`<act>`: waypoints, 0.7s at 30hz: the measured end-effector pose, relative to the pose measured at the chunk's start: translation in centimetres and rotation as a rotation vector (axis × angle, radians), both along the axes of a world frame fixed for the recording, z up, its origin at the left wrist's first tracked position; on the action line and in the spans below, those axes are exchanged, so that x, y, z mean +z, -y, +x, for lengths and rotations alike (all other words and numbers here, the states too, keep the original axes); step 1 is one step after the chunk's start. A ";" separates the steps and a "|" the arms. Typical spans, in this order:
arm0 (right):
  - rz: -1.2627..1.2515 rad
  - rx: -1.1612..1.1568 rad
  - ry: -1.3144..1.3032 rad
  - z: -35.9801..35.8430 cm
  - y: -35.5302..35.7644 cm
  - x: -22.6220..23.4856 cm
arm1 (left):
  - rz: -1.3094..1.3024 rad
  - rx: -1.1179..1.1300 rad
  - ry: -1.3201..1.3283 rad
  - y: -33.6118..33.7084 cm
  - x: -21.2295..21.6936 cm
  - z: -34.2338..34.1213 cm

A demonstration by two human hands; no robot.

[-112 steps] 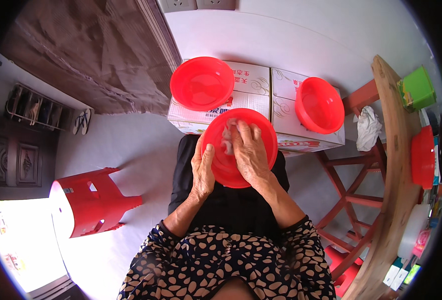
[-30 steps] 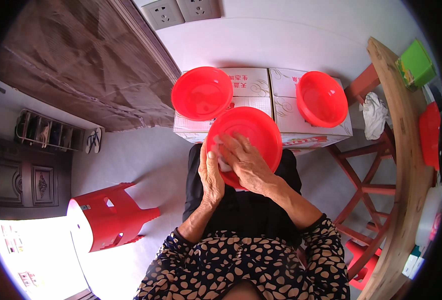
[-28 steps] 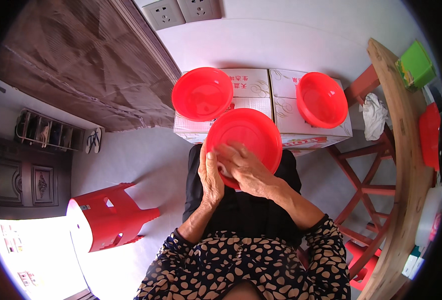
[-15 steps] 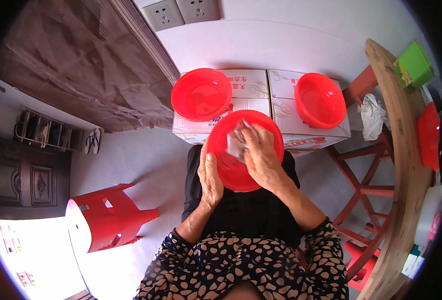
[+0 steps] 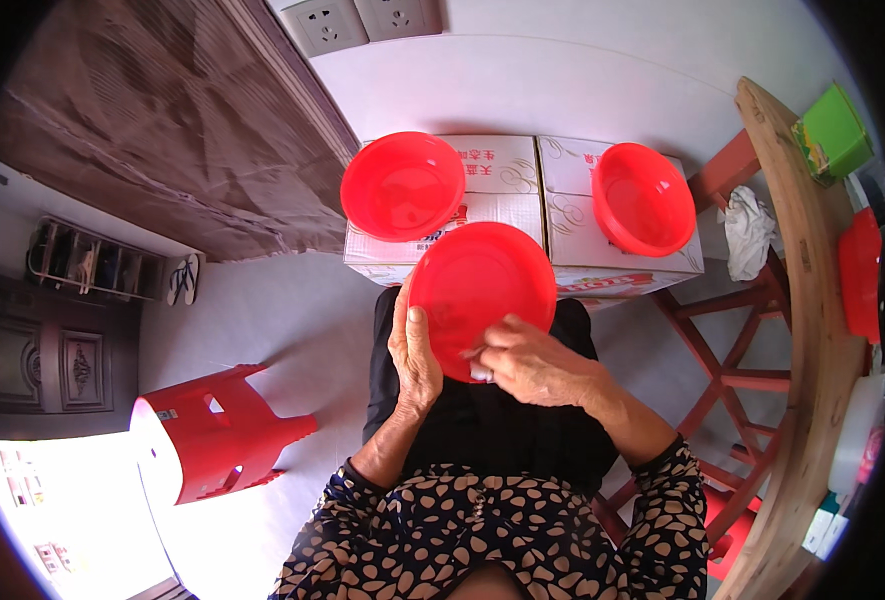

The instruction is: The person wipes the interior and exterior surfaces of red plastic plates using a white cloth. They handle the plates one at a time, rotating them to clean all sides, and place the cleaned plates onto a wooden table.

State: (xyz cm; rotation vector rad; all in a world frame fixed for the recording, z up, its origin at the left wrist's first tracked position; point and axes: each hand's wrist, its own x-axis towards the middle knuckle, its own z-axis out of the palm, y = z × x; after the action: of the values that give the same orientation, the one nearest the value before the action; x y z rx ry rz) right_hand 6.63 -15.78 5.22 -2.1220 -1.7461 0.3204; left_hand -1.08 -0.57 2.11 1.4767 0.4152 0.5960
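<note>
A round red plastic basin (image 5: 487,275) is tilted toward me above my lap. My left hand (image 5: 415,350) grips its left rim, with the thumb on the near side and the fingers behind it. At the basin's lower right edge, my right hand (image 5: 537,362) is closed on a pale crumpled cloth (image 5: 480,368), most of it hidden under the fingers. Two more red basins stand on the boxes ahead: one at the left (image 5: 403,188), one at the right (image 5: 643,200).
White printed cartons (image 5: 502,208) stand against the wall in front of me. A red plastic stool (image 5: 222,435) lies on its side at the left. To the right runs a wooden table (image 5: 812,330) with a green box (image 5: 832,133); a white cloth (image 5: 748,235) hangs beside it.
My right hand has moved with the cloth from the basin's upper middle down to its near right edge. The basin has shifted slightly left in my left hand.
</note>
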 end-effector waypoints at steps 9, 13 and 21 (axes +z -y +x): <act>-0.107 -0.411 0.369 -1.0 -1.5 -1.9 | -0.070 -0.071 0.119 0.5 0.9 0.3; 0.062 -0.325 -0.226 -1.8 -2.1 -2.3 | -0.028 -0.088 0.089 0.7 0.9 0.2; 0.469 -0.443 -0.602 0.1 -2.4 -0.3 | -0.013 -0.040 0.025 0.5 0.2 0.0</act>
State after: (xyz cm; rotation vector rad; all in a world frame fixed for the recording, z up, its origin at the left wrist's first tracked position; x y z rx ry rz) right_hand 6.74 -13.38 4.95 -1.7530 -0.8800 0.3364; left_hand -1.07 -1.11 2.31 1.4611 0.3688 0.5780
